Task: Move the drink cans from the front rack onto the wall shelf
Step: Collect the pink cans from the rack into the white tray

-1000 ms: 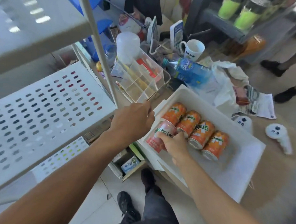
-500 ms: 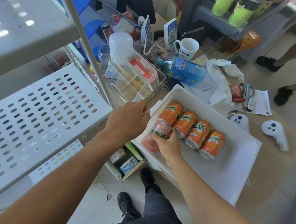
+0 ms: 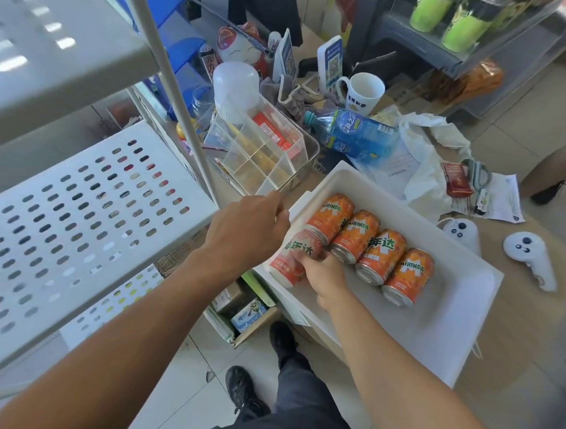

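Head camera: we look down at a shallow white plastic tray (image 3: 369, 186) on the brown desk (image 3: 540, 316), in which four orange Mirinda drink cans (image 3: 367, 242) lie on their sides in a tight row, touching one another. At the tray's near left corner a pink-and-white drink can (image 3: 292, 259) lies tilted, its top end against the first orange can and its bottom end over the tray's edge. Our right hand (image 3: 324, 275) curls its fingers over this pink can, so this grip is closed on it. Our left hand (image 3: 249, 232) is knuckles up at the tray's left rim, its fingers curled and the fingertips hidden; we cannot tell whether this grip holds the rim or only rests there. To the left stands the white perforated metal shelf (image 3: 75, 234) with its thin white upright post (image 3: 178, 108). Behind the tray sit a clear plastic compartment box (image 3: 265, 160), a blue-labelled water bottle (image 3: 356, 132) lying on its side and a white mug (image 3: 365, 91). Two white handheld controllers (image 3: 530, 259) lie on the desk to the right.
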A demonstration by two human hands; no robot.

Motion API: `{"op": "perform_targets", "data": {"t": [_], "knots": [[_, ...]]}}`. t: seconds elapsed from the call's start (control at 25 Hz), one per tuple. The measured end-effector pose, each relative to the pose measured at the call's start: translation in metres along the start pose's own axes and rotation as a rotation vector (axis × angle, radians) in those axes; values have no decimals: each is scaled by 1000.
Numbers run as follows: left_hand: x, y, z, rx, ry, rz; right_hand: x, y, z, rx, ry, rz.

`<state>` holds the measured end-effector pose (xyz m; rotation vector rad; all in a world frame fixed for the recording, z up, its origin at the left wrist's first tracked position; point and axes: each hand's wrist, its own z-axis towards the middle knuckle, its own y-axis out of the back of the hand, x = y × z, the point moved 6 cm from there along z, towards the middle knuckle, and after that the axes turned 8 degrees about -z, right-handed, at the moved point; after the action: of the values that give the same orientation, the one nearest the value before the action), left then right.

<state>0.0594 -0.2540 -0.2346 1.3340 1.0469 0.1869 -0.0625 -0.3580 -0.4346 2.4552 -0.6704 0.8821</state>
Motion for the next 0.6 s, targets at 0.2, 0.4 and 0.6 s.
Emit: {"op": "perform_targets", "data": {"t": [0.2,0.4,0.6], "knots": [[2,-3,-3,22,27,9,15,7,-16,35,43,-195],[12,26,-20,-56,85,15,78,27,-62,-78,333,-694],[25,92,-63,-231,123,51,180,-3,-150,-81,824,-707]]}}
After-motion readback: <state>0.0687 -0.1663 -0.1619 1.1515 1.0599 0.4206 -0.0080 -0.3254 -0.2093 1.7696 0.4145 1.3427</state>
